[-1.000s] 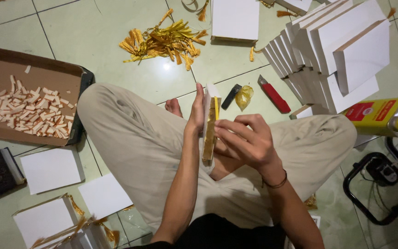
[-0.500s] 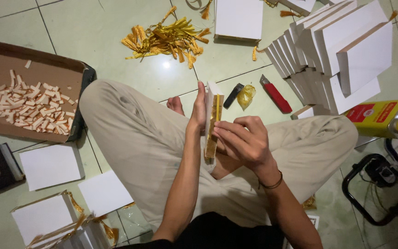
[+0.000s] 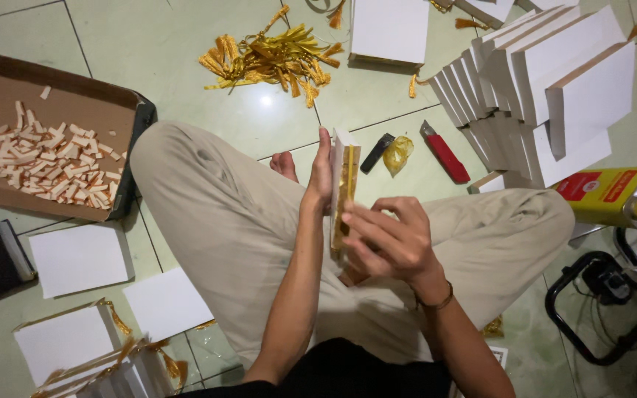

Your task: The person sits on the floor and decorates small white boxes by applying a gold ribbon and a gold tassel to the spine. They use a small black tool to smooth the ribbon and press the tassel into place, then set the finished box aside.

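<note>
A cardboard box and a labelled can on the tiled floor

The open brown cardboard box (image 3: pixel 75 99) sits at far left, filled with pale paper strips; the yellow rectangular metal can (image 3: pixel 613 195) with a red label and red cap lies on its side at far right, beside stacked white boards.

A home floor turned craft workspace; pale tiled floor (image 3: pixel 186 44) as the bench; stacked white books (image 3: pixel 547 81) at two o'clock; gold trimmings (image 3: pixel 270 59) at twelve; cardboard tray (image 3: pixel 75 103) of paper offcuts at ten; red utility knife (image 3: pixel 445 153) nearby.
</note>
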